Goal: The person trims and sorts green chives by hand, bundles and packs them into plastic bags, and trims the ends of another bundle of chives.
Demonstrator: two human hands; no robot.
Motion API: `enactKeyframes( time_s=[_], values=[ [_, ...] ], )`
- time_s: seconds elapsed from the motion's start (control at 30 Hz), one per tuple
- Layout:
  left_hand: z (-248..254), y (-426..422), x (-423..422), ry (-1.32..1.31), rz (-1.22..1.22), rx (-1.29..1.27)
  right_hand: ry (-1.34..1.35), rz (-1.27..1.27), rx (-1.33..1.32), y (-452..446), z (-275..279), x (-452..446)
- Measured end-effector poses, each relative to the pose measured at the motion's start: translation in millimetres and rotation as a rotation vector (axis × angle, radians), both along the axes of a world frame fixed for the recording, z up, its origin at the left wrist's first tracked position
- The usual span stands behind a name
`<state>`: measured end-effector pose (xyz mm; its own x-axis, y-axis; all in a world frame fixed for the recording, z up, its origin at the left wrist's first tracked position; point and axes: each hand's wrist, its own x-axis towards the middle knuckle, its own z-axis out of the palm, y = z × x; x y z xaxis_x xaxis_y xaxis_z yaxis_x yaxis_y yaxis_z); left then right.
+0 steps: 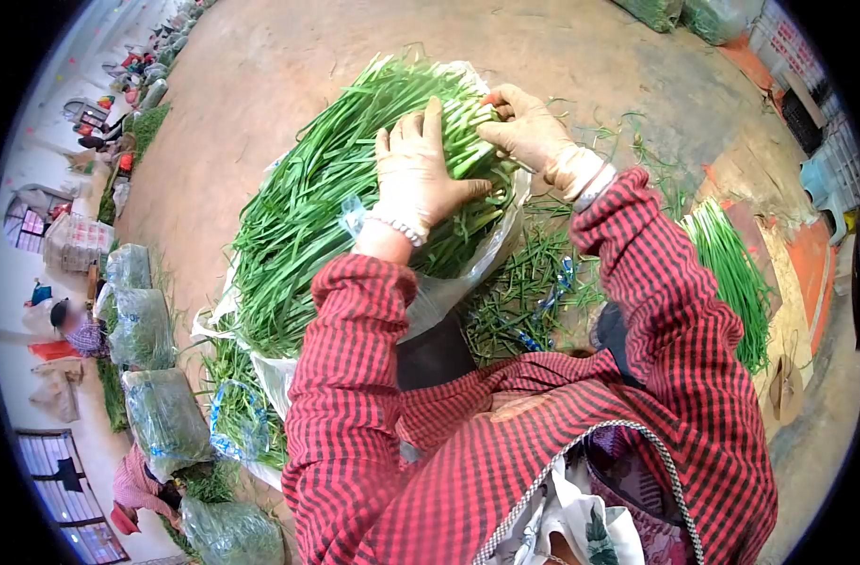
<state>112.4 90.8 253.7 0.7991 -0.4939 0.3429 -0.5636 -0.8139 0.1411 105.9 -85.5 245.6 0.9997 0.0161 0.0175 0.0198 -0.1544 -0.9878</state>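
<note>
A large heap of long green stalks lies on a white plastic sheet in front of me. My left hand, in a thin pale glove, rests on the heap with its fingers spread. At the white stem ends, my right hand, gloved too, has its thumb and forefinger pinched together. What is between those fingertips is too small to make out. A neat bundle of green stalks lies apart on the right.
Loose stalk scraps and blue ties litter the floor by my legs. Wrapped bales line the left side, with two people beside them. A blue chair stands at the far right.
</note>
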Motion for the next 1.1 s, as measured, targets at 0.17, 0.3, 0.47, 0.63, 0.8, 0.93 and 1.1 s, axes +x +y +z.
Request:
enactKeyframes(
  time_s=[0.17,0.3,0.47,0.63,0.8,0.93,1.1],
  values=[
    [2,12,13,0.308,0.124,-0.582,-0.174,0.032,0.144,12,24,-14],
    [5,36,32,0.634,-0.104,-1.462,-0.272,-0.107,0.295,1,23,-18],
    [2,39,28,0.750,-0.083,-1.489,-0.251,0.054,0.528,29,30,-27],
    [0,24,10,0.601,-0.138,-1.334,-0.328,0.018,0.469,37,2,20],
    [10,16,-9,-0.168,-0.130,-0.520,-0.804,-0.046,-0.022,51,14,5],
    [-3,17,6,-0.210,-0.098,-0.765,-0.525,0.211,0.267,73,43,-20],
    [8,12,7,0.177,-0.091,-1.224,-0.467,0.158,0.829,81,15,18]
  ],
)
